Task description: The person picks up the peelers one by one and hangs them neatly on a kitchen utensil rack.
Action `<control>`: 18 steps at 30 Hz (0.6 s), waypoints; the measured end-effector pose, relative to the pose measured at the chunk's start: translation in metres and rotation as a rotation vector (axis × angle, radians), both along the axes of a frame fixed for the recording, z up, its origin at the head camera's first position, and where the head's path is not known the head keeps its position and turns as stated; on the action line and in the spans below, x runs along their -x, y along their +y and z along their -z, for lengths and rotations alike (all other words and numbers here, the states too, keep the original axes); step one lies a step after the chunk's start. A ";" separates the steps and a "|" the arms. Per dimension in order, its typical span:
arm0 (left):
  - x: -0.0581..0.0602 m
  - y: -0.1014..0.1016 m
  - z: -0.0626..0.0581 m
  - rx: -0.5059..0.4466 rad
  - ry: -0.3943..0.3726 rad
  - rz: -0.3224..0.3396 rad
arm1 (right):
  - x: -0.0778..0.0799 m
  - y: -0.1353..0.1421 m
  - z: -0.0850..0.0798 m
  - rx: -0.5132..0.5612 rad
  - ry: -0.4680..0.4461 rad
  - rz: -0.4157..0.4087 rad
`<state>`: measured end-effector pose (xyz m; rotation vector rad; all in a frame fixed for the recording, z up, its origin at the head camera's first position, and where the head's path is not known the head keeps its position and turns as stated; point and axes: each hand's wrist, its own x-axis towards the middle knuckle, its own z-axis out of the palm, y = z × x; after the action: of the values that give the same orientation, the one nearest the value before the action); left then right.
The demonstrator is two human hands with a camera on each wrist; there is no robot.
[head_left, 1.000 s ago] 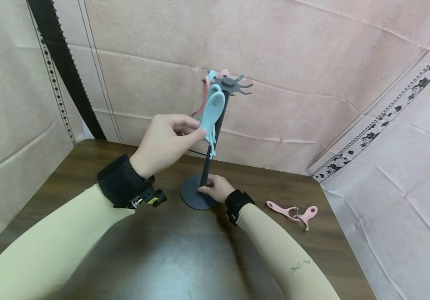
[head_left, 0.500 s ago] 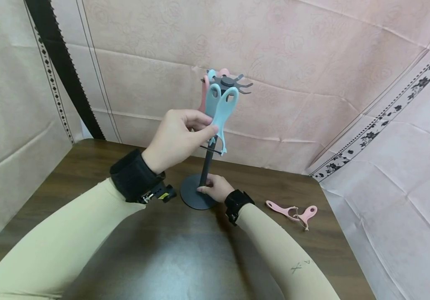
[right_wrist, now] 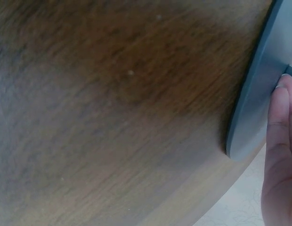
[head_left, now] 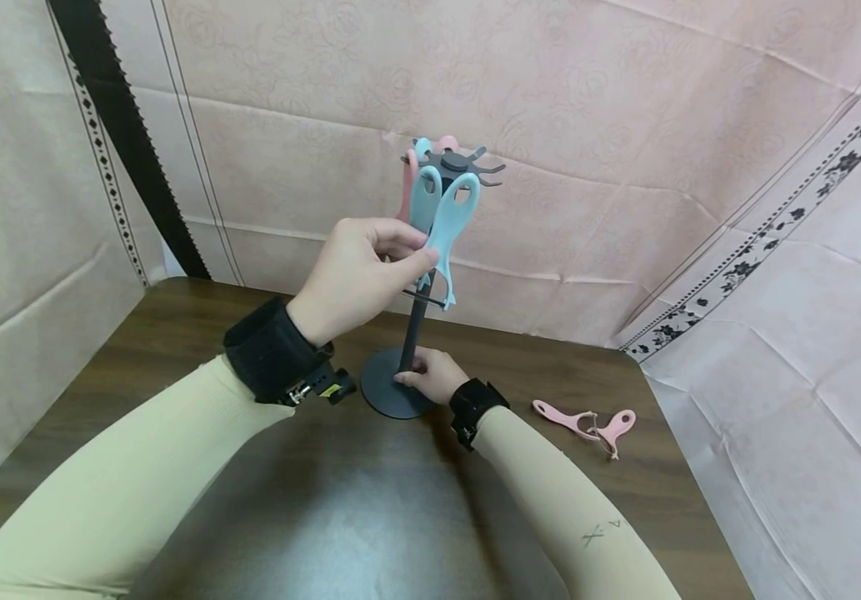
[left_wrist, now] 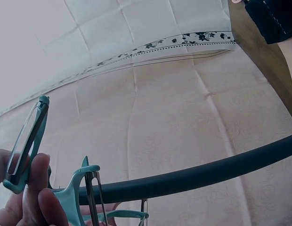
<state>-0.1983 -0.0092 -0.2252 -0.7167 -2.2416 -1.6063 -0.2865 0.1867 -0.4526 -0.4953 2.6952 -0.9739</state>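
Note:
My left hand pinches a light blue Y-shaped peeler by its lower handle, its looped end up at the front hooks of a dark grey rack. In the left wrist view the held peeler shows its blade between finger and thumb. Just left of it another blue peeler hangs on the rack, and a pink peeler hangs beyond. My right hand holds the bottom of the rack's post, over the round base. Only part of this hand shows in the right wrist view.
Two pink peelers lie on the wooden table to the right of the rack, their heads together. Another blue and another pink loop show at the rack's back. Patterned cloth hangs behind the table and along both sides.
My left hand has moved right with the blue peeler, which has swung from overlapping the hanging one to beside it at the front hooks. My right hand has stayed on the post.

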 end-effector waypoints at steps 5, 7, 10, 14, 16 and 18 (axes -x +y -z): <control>0.002 0.000 0.001 -0.003 -0.004 0.014 | 0.001 0.000 0.002 0.010 -0.010 0.002; 0.002 0.000 0.002 -0.005 -0.008 0.022 | 0.002 0.000 0.002 0.015 -0.014 0.002; 0.003 0.000 0.003 0.006 -0.016 0.036 | 0.002 0.000 0.002 0.013 -0.011 0.003; 0.004 0.000 0.004 0.039 -0.029 0.071 | -0.001 0.000 0.001 0.004 -0.002 0.010; 0.004 0.000 0.005 0.046 -0.030 0.077 | -0.001 -0.001 0.000 0.004 0.000 0.013; 0.004 0.000 0.005 0.032 -0.021 0.068 | -0.002 -0.001 0.000 0.004 -0.001 0.012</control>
<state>-0.2021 -0.0091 -0.2302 -0.7960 -2.2860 -1.6191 -0.2847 0.1858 -0.4521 -0.4796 2.6984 -0.9832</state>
